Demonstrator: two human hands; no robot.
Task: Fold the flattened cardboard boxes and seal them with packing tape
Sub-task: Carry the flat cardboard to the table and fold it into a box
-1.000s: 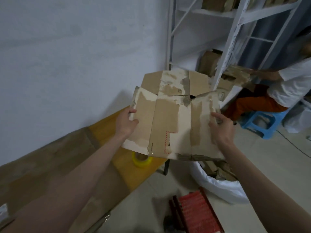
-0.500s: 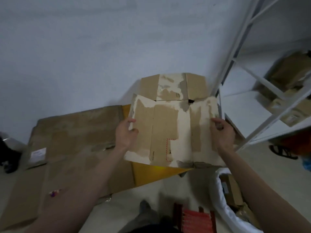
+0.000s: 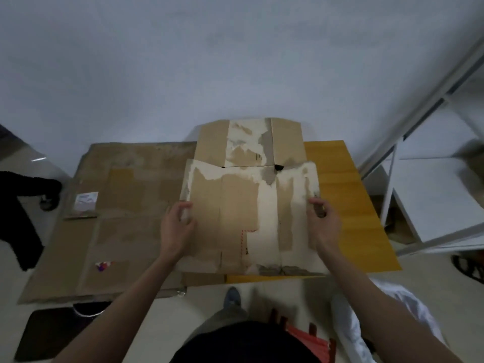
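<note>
Cardboard, worn and still flat, the box [image 3: 251,216] hangs over the yellow table [image 3: 348,205] near its right end. The left hand [image 3: 176,226] and right hand [image 3: 323,224] pinch its side edges, fingers curled. Pushing those edges inward should square it; torn facing may buckle.

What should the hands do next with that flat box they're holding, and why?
Probably push the two side edges toward each other so the flattened box pops open into a tube. It is flat, the left hand and right hand each have a grip on one side edge, and its flaps are unfolded, so nothing can be taped yet.
</note>
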